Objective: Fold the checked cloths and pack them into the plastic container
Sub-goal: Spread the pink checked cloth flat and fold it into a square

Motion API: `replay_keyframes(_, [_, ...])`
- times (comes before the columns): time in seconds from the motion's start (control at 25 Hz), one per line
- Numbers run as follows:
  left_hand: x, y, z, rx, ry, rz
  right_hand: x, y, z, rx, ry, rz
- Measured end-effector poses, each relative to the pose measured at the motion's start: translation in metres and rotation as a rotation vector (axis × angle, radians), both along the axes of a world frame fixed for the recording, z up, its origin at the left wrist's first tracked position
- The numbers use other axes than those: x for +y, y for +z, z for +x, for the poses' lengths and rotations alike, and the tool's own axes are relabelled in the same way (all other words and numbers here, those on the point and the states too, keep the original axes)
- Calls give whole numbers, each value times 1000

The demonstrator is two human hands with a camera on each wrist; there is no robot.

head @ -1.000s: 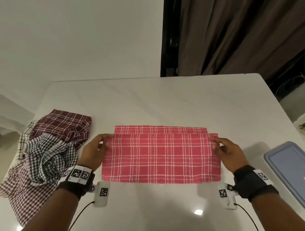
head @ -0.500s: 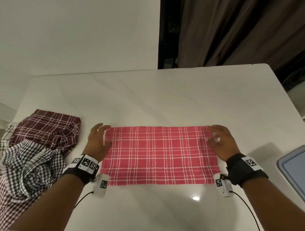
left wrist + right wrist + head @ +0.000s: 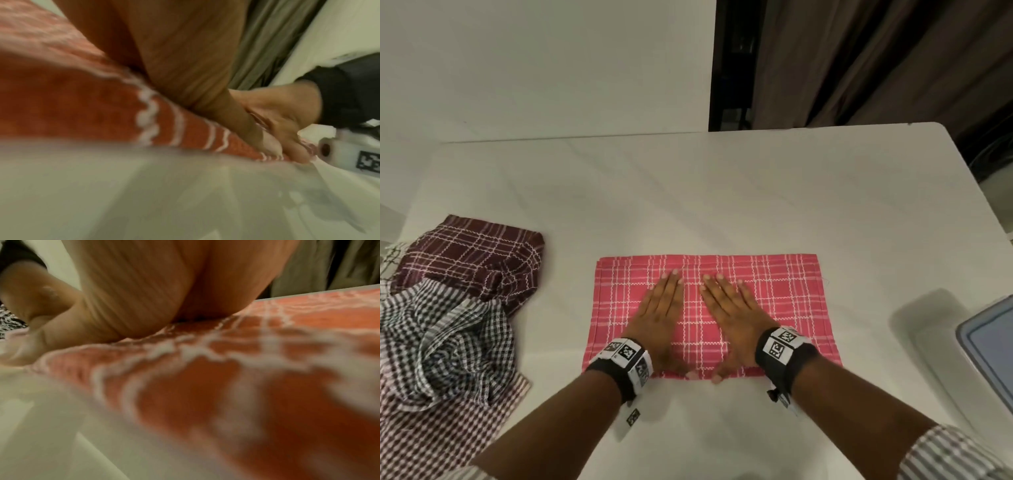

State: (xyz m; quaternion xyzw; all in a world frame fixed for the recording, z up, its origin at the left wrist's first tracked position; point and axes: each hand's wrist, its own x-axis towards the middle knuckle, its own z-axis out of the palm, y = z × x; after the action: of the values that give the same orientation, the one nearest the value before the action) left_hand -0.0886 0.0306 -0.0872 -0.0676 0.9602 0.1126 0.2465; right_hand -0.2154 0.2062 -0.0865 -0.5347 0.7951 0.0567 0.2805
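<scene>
The red checked cloth (image 3: 767, 301) is now seen lying flat on the bench (image 3: 722, 192) as a wide rectangle folded in half, its far edges lined up at twelve o'clock. A second ago its far corners were pinched, one in each hand, at nine and three o'clock of the cloth; half a second ago those corners had been let go. Both hands have since been brought in to the middle. The left hand (image 3: 659, 317) and the right hand (image 3: 732, 313) are laid palm down side by side on the cloth, fingers (image 3: 671, 287) straight and close together, nothing being held. In the wrist views the heels of the hands are seen on the red fabric near its near edge, though these views are blurred and the amount of pressure cannot be told.

It is judged that the first fold has been finished and is being smoothed or creased. A second fold, probably across the long side, would be needed before packing.

The plastic container (image 3: 988, 353), lid on, is at three o'clock at the bench edge, well apart from the cloth. The heap of unfolded checked cloths (image 3: 452, 308) is at nine o'clock, so most of the task is judged to be left.
</scene>
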Motion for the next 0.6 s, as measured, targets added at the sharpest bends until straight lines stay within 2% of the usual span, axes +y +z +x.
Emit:
replay_keyframes(0.16, [-44,0,61,33,143,27,73,10,-31,31,-34,51])
replay_keyframes(0.28, [-63,0,84,47,150,33,119,16,-53,50,-92,97])
replay_keyframes(0.48, [-67,-5,77,77,90,22,124,17,-50,25,-111,74])
replay_keyframes(0.6, [-79,-2,62,35,13,-27,131,17,-39,-2,-226,28])
